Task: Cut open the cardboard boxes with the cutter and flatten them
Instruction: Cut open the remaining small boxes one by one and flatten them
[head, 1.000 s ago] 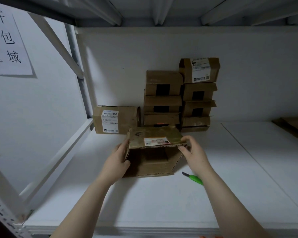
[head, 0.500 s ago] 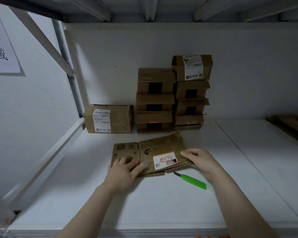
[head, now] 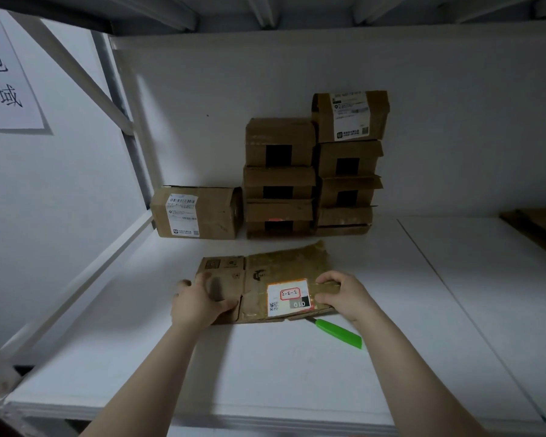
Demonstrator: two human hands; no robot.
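A brown cardboard box (head: pixel 281 266) lies flattened on the white shelf (head: pixel 265 373), with a white and red label facing up. My left hand (head: pixel 199 302) presses down on its left end, fingers on top of the cardboard. My right hand (head: pixel 344 294) rests on its right end beside the label, fingers spread on the cardboard. The green-handled cutter (head: pixel 338 332) lies on the shelf just in front of the box's right corner, below my right wrist, and neither hand holds it.
Two stacks of taped cardboard boxes (head: pixel 279 178) (head: pixel 347 159) stand against the back wall, with a single labelled box (head: pixel 199 212) to their left. Flat cardboard (head: pixel 536 228) lies at the far right. A slanted frame bar (head: pixel 76 67) and a paper sign (head: pixel 4 74) are on the left.
The box stood open between my hands a second ago. It has since been pushed down flat onto the shelf, and both hands now lie on top of it.
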